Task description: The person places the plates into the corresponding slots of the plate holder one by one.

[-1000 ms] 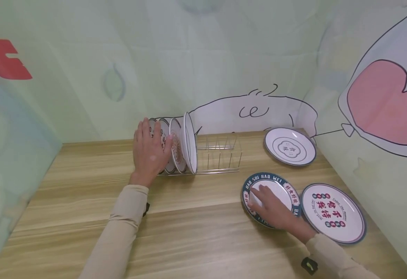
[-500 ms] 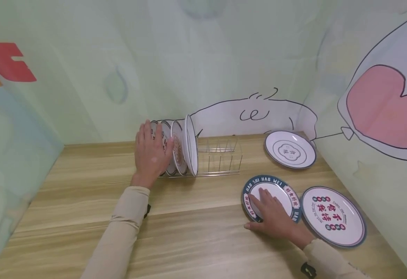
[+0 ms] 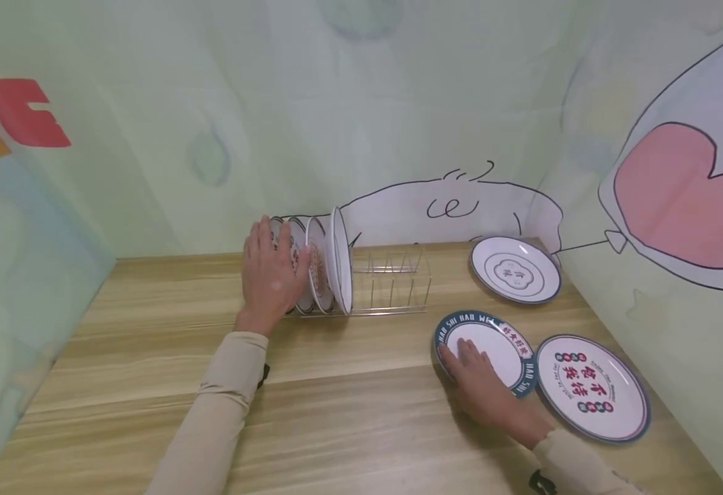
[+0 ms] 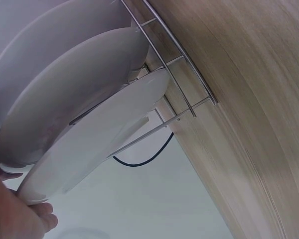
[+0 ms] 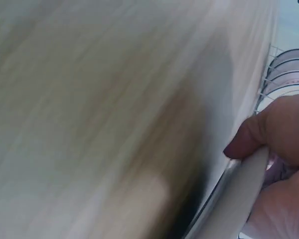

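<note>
My left hand (image 3: 271, 282) is at the left end of a wire dish rack (image 3: 392, 311), over several plates standing on edge. In the left wrist view, its fingers (image 4: 47, 219) bend round the upper edge of the outermost plate (image 4: 97, 132). My right hand (image 3: 488, 395) grips the near left edge of a blue-rimmed plate (image 3: 491, 350). The right wrist view shows the thumb (image 5: 246, 139) against its underside (image 5: 236, 199) and the other fingers on the opposite face. That edge stands slightly raised from the table.
A white plate with red lettering (image 3: 593, 392) lies right beside the blue-rimmed one. Farther back, a thin-rimmed white plate (image 3: 516, 268) rests near the corner where the fabric walls meet. Upright wires mark the rack's right half. Wood-grain table (image 3: 336, 412) stretches across the front.
My right thumb has gone from beside the plate to under its near left edge, and that plate has tilted up a little. The left hand stays at the racked plates.
</note>
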Available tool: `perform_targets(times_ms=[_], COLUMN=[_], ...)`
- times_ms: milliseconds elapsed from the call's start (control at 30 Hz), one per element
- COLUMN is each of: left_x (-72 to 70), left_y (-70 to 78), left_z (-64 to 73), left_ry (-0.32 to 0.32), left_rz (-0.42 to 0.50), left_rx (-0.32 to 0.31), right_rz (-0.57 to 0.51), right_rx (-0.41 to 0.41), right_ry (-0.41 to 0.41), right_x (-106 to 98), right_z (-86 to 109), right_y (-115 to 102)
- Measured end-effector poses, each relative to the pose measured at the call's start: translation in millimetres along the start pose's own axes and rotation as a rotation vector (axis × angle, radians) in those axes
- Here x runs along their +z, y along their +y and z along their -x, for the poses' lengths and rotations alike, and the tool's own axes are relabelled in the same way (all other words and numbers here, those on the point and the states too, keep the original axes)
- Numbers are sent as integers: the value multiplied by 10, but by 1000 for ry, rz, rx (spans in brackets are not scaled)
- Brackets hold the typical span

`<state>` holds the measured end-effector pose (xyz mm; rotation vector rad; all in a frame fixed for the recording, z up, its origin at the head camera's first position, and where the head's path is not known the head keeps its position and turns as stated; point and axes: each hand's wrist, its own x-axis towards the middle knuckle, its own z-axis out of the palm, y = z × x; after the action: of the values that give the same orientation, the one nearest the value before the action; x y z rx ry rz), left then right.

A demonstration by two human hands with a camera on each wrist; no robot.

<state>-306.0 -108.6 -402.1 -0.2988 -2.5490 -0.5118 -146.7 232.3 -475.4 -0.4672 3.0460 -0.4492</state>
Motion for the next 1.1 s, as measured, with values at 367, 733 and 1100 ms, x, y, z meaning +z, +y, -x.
perform_targets(times_ms=[367, 733, 1100], left_x=[-6, -14, -27], left_y=[6, 10, 19], left_z=[-6, 10, 8], left_ry=[8, -15, -6], left_rz=[-13, -32, -37], left_rx=[5, -7, -4], right_rz=[6, -6, -319], right_rx=[-135, -150, -81], right_ry=[82, 210, 196], right_x=[-71, -329, -606], right_z=[51, 43, 67], right_y=[-207, -289, -384])
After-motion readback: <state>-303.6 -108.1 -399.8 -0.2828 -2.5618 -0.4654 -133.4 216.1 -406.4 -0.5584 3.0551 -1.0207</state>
